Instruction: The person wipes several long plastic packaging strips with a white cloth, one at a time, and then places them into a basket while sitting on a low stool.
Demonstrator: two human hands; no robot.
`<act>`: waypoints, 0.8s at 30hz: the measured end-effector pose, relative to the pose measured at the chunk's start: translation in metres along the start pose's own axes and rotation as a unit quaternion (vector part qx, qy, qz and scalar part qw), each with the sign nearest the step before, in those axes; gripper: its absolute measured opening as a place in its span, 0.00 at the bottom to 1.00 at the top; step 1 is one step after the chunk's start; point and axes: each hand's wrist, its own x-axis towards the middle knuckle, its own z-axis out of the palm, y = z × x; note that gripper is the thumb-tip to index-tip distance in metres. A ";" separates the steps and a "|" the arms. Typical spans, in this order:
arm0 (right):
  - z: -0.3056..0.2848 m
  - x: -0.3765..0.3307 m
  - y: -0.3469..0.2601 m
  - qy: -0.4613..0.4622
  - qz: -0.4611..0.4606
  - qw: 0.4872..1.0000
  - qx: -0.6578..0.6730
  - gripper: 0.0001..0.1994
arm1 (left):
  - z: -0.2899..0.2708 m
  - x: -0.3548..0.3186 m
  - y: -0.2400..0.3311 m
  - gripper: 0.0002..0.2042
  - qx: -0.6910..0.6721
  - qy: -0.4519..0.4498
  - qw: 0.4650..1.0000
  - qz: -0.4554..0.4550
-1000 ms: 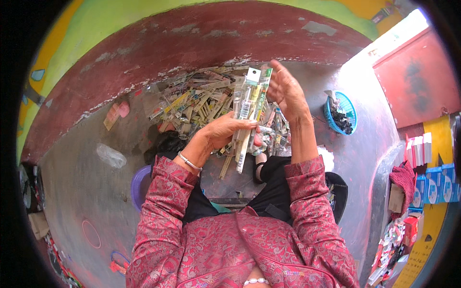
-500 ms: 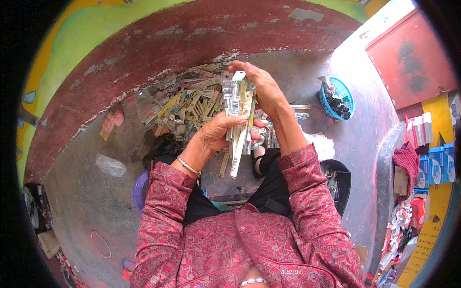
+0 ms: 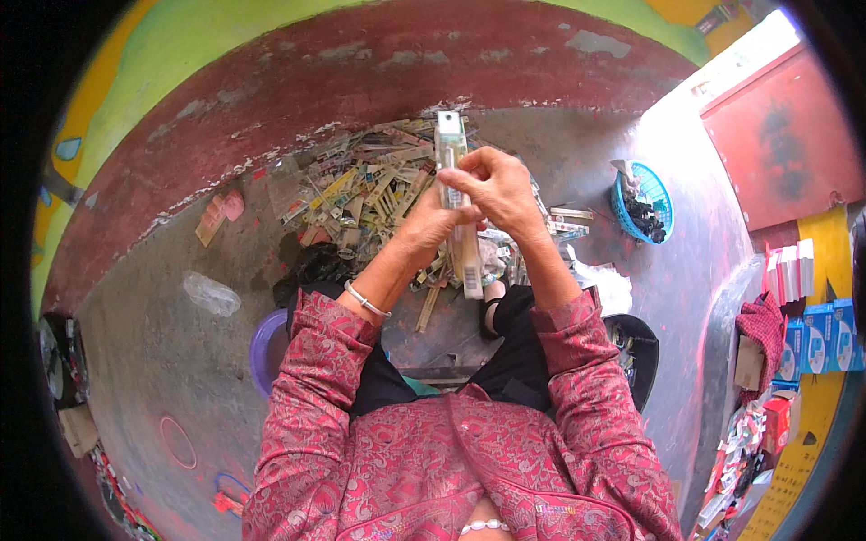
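Note:
A neat stack of long, narrow clear-plastic packages is held upright over the floor, a hang-hole tab at its far end. My left hand is closed around the stack's middle from the left. From the right, my right hand grips the same stack, its thumb and fingers bent over the upper part. Some fingers of both hands are hidden behind the packages. What the packages contain is too unclear to make out. Beyond my hands a large heap of similar narrow packages spreads over the floor.
A blue basket with dark scraps stands at the right. A purple basin is by my left leg and a black tub by my right. Clear plastic lies at the left. Blue boxes line the right wall.
My right hand has come down from the stack's far end to grip its upper part. The loosely fanned packages now sit squared together in my hands.

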 end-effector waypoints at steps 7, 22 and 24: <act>-0.015 0.004 0.009 -0.124 0.113 0.949 0.267 0.11 | -0.013 -0.007 0.007 0.17 -0.100 -0.094 0.986 -0.097; 0.008 -0.038 0.052 0.082 0.126 0.984 0.099 0.17 | -0.034 0.000 -0.024 0.07 -0.098 0.130 0.963 -0.214; -0.012 -0.078 0.048 0.161 0.033 0.985 -0.044 0.14 | -0.054 -0.014 -0.031 0.07 -0.193 0.086 0.969 -0.128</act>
